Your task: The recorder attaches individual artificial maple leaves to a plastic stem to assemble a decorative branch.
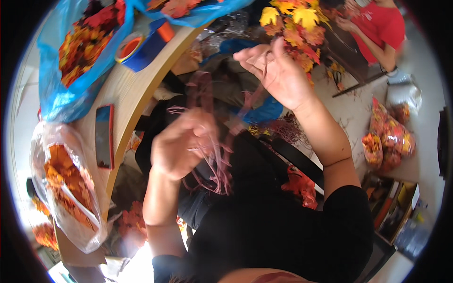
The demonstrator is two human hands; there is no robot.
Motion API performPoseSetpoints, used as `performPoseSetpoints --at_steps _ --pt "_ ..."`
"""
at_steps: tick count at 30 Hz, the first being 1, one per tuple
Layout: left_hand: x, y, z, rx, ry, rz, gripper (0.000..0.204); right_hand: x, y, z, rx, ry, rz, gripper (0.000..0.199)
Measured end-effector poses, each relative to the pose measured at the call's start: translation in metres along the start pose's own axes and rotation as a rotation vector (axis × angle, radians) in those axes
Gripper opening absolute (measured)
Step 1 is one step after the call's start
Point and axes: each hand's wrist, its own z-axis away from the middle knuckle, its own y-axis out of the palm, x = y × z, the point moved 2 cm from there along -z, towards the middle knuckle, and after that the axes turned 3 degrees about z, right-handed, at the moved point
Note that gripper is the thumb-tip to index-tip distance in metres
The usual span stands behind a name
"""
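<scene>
In front of my lap, my left hand (186, 144) is closed around a loose bundle of thin reddish-purple stems (219, 170). The stems loop above the fist and trail below it, partly smeared by motion. Higher and to the right, my right hand (278, 73) is raised with its fingers stretched out and thumb apart. A thin strand seems to cross its palm, and blurred stems stretch between the two hands. Whether the right fingers touch those stems is hard to make out. Beyond that hand hang yellow and orange artificial maple leaves (302, 28).
At left, a curved wooden table (125, 101) bears a phone (104, 137), a tape roll in a blue dispenser (146, 49), a blue bag (96, 89) and a clear bag (85, 231) of leaves. A person in red (377, 28) sits far right, near bagged leaves (391, 137).
</scene>
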Motion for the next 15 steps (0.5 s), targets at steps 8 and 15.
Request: performPoseSetpoints --at_steps 8,15 --pt "0.036 -0.012 0.029 0.032 0.499 -0.353 0.043 0.029 -0.070 0.075 -0.365 0.457 -0.602 0.040" --pt "0.063 -0.044 0.068 -0.264 -0.204 -0.317 0.036 0.058 -0.201 0.108 -0.784 0.321 -0.221 0.038"
